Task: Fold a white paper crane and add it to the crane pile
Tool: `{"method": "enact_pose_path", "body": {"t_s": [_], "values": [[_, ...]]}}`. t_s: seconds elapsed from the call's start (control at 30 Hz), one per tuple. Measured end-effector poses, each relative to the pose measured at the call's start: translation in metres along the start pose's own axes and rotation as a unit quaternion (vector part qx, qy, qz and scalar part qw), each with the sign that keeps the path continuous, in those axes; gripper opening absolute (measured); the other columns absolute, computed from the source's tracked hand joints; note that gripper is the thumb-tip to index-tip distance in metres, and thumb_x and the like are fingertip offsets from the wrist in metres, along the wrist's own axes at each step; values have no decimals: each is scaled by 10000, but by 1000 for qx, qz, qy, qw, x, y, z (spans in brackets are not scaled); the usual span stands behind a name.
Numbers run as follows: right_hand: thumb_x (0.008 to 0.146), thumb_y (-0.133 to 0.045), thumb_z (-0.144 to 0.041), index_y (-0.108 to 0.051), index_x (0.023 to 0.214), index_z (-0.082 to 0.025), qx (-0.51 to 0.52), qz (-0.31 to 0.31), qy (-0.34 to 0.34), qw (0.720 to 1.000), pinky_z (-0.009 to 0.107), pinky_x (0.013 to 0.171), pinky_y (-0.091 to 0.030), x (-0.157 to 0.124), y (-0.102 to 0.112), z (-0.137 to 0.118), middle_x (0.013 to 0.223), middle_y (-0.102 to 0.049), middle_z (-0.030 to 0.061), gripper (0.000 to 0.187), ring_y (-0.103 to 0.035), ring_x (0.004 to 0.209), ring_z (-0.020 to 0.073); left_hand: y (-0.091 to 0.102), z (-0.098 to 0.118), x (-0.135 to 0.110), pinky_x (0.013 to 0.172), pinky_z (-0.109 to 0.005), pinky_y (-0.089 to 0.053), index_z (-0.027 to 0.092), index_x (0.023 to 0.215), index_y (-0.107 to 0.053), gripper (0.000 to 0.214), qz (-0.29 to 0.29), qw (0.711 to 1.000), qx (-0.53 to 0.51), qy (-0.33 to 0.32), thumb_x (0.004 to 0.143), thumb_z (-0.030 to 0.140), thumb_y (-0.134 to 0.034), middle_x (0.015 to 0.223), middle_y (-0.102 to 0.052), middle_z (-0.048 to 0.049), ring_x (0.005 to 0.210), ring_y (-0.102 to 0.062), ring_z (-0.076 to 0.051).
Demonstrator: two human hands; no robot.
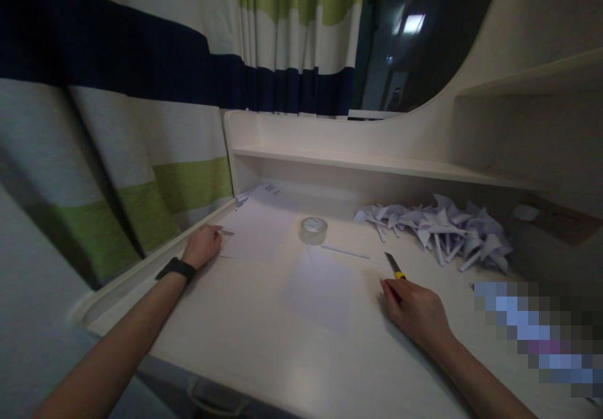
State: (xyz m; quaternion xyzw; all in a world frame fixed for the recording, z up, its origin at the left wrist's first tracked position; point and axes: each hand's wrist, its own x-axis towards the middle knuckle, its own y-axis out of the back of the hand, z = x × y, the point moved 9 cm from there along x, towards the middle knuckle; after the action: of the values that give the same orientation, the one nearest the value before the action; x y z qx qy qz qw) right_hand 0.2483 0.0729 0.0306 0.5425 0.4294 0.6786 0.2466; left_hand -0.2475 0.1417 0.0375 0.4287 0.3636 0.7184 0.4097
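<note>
From far away, I see my right hand (417,312) gripping a cutter (400,275) over the right side of the table (235,318). Longways, the cutter points forward and a bit left, blade (389,259) first. My left hand (202,246) is by the white papers (261,224) (maybe pinching a little strip (227,230), but I cannot tell from here).
</note>
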Motion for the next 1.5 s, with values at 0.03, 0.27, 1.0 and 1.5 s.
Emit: {"method": "enact_pose_path", "body": {"t_s": [0.03,0.27,1.0,1.5], "values": [[920,-409,-354,-682,717,-193,3,0,0,1000,255,530,-371,-1,-1,1,686,-700,52,376,-653,585,179,4,1,-2,842,-347,-459,83,1070,-680,360,4,1000,-7,9,786,184,-484,1046,-702,-167,984,-628,-287],[905,-465,-343,-732,842,-211,247,-17,-9,969,283,654,-501,19,13,-30,806,-743,59,305,-686,689,186,2,102,-46,714,-285,-494,116,997,-659,363,-132,860,-493,-21,758,389,-681,981,-691,-116,822,-635,-185],[547,-846,-366,-757,821,-152,720,-111,-159,666,371,677,-597,35,-38,-71,693,-740,52,359,-707,640,207,-83,256,-128,462,-227,-197,103,837,-723,445,-394,763,-484,-171,804,530,-602,519,-438,36,473,-294,-77],[543,-875,-279,-700,757,-173,794,-91,-201,566,228,569,-472,38,-56,-35,660,-661,-6,297,-576,556,94,-80,189,-59,681,-319,-459,132,992,-711,475,-107,931,-335,-92,721,517,-648,861,-718,-104,765,-635,-241]]}}
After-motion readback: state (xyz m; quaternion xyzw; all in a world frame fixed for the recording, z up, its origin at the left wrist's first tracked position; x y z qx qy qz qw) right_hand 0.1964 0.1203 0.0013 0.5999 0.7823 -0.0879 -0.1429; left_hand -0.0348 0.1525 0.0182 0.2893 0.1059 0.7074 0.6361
